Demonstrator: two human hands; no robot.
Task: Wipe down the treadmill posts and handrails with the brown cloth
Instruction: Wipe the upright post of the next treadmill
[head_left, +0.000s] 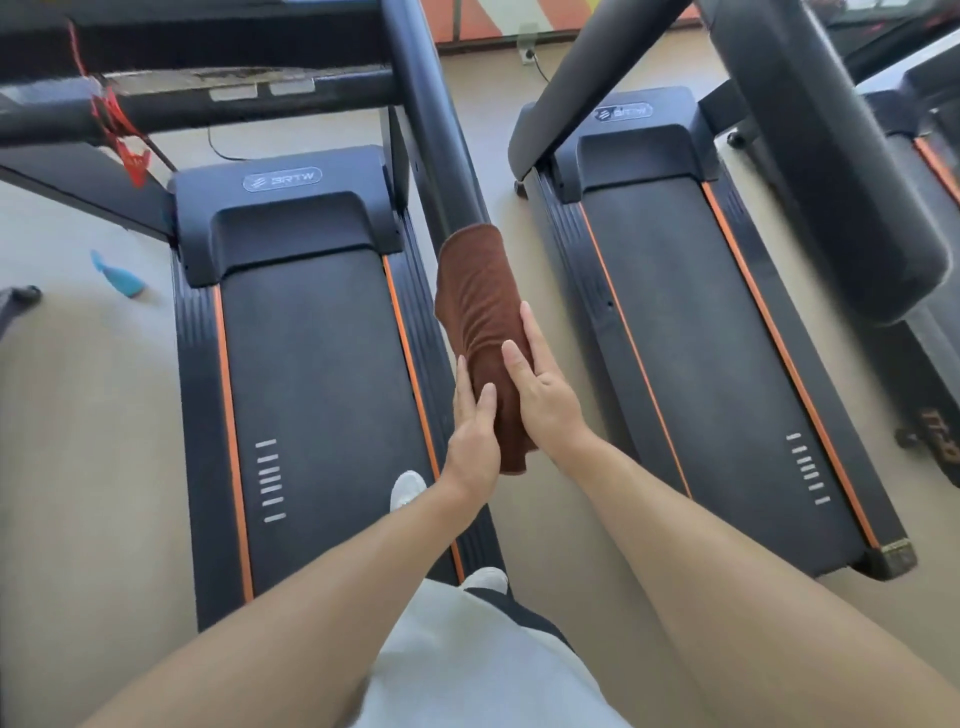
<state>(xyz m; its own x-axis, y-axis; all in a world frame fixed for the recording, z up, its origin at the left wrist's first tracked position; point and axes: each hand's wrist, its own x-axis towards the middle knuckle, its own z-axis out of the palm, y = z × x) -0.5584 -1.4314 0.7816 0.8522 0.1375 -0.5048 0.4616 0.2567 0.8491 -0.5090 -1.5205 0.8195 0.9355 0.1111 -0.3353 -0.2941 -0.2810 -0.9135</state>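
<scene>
The brown cloth (480, 332) is wrapping the handrail (431, 130). The left hand (470, 436) and right hand (540, 395) are pressing on it with straight fingers.

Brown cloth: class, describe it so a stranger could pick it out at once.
Find the left treadmill and follow its right handrail down toward the camera. The brown cloth is wrapped round the rail's lower end, pressed between both hands. It is the only rust-brown, ribbed fabric among black bars.

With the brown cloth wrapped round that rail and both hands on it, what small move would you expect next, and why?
Probably a slide up the handrail. The brown cloth covers only its lower end, the left hand and right hand press it from either side, and bare black rail shows above.
</scene>
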